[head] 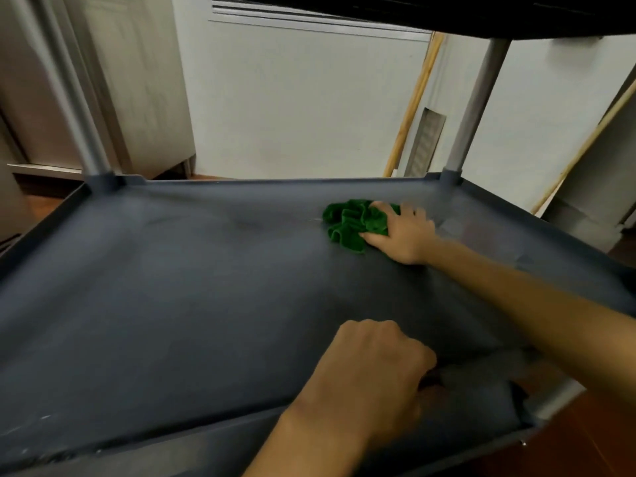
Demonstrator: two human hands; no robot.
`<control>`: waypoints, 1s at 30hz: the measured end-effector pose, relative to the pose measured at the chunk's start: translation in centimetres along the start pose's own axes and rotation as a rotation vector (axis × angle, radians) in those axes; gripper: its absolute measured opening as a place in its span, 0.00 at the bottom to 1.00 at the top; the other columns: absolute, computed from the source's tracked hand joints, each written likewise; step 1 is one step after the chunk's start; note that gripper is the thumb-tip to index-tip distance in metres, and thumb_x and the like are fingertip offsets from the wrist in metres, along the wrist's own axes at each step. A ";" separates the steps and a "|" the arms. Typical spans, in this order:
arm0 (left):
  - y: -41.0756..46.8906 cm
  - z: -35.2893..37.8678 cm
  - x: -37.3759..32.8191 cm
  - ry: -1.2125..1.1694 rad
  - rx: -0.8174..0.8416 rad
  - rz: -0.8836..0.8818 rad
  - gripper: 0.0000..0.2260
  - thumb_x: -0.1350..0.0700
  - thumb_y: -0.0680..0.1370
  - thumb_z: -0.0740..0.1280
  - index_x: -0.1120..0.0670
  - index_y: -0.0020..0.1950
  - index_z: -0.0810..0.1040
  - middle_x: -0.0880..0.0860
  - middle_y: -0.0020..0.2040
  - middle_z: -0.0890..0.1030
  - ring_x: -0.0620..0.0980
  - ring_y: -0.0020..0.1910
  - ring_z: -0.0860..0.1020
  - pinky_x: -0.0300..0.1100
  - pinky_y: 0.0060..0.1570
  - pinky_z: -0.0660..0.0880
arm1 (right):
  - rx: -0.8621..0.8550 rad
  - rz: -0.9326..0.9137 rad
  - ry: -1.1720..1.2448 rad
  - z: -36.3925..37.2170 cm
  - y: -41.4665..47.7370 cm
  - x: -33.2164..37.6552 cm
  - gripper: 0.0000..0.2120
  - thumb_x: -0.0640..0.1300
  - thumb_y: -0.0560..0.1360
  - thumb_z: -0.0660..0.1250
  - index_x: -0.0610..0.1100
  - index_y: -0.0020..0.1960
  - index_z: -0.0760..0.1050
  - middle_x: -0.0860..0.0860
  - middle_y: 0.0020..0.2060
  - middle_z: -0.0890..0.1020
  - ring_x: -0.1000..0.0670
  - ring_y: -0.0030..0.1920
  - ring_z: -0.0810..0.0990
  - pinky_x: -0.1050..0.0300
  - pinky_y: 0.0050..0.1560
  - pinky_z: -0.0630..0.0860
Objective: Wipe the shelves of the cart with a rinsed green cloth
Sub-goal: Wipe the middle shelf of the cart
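A crumpled green cloth (351,223) lies on the dark grey cart shelf (179,284), toward the far right corner. My right hand (402,232) reaches across the shelf and presses on the cloth's right side, fingers spread over it and thumb at its near edge. My left hand (375,370) is at the shelf's near rim, fingers curled over the raised front edge. The shelf above shows only as a dark band (447,12) along the top of the view.
Grey posts stand at the far left (82,132) and far right (471,108) corners. Behind the cart is a white wall (292,105), with wooden poles (413,101) leaning at the right. A steel cabinet (51,91) stands at the left.
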State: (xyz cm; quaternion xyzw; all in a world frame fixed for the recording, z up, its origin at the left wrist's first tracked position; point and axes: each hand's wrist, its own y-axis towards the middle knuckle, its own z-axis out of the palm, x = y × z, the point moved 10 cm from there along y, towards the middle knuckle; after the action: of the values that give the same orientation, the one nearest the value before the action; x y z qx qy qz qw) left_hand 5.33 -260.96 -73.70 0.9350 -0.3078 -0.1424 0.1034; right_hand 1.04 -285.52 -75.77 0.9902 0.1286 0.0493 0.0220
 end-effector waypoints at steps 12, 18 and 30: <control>-0.3 -0.7 0.8 -0.156 -0.036 -0.006 0.28 0.31 0.80 0.60 0.53 0.33 0.67 0.51 0.30 0.74 0.53 0.33 0.77 0.46 0.31 0.68 | 0.110 -0.086 0.031 1.5 4.4 9.0 0.37 0.71 0.76 0.57 0.59 0.80 0.53 0.41 0.79 0.53 0.32 0.77 0.54 0.32 0.75 0.51; -6.2 -5.4 14.6 0.036 0.163 -0.543 0.30 0.22 0.70 0.59 0.38 0.64 0.74 0.45 0.59 0.75 0.48 0.61 0.75 0.47 0.60 0.74 | 0.067 -0.045 0.082 1.6 4.8 9.0 0.54 0.86 0.62 0.44 0.56 0.80 0.55 0.40 0.79 0.57 0.32 0.76 0.58 0.32 0.74 0.56; -20.0 -6.6 26.4 0.177 0.471 -1.115 0.71 0.10 0.46 0.47 0.44 0.83 0.38 0.58 0.83 0.45 0.64 0.81 0.48 0.69 0.75 0.55 | -0.007 0.059 0.158 2.4 8.9 13.2 0.47 0.82 0.59 0.47 0.51 0.65 0.71 0.40 0.65 0.74 0.31 0.64 0.71 0.33 0.65 0.69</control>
State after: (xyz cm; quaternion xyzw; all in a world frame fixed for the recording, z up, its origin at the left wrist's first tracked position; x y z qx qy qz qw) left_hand 38.71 -260.46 -78.41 0.9613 0.2147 -0.0248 -0.1709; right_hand 16.25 -290.76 -76.44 0.9865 0.1003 0.1284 0.0137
